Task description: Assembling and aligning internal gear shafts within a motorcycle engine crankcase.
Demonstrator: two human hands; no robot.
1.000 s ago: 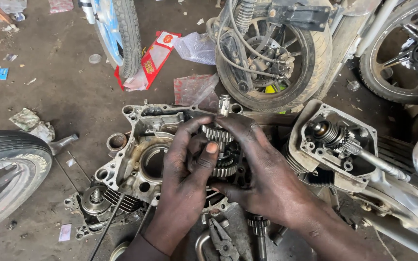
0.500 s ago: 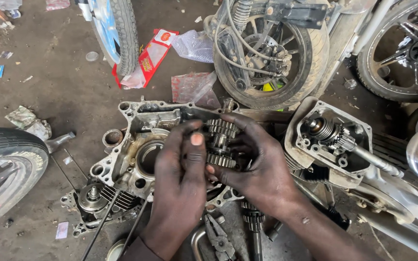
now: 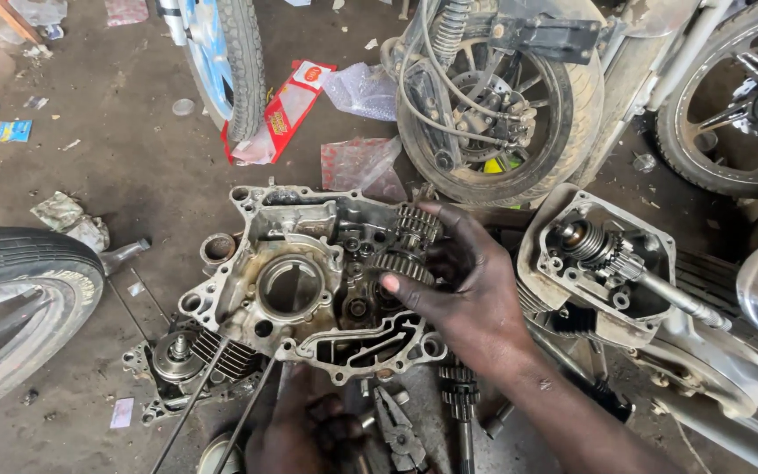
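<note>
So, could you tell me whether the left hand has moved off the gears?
Yes: the left hand has dropped from the gears to below the engine case, near the pliers.

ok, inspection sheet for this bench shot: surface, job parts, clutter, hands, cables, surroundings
Surface: bare dirty floor, oil-stained.
Job's things: crankcase half lying flat; gear cluster seated in it; second case with shaft to the right.
Clutter: pliers, spare gear shaft, red carton, plastic bags.
Grippers: right hand with its grip on the gear cluster; left hand low by the pliers, grip unclear.
Cables: cable loops on the wheel.
Surroundings: wheel, tyre.
</note>
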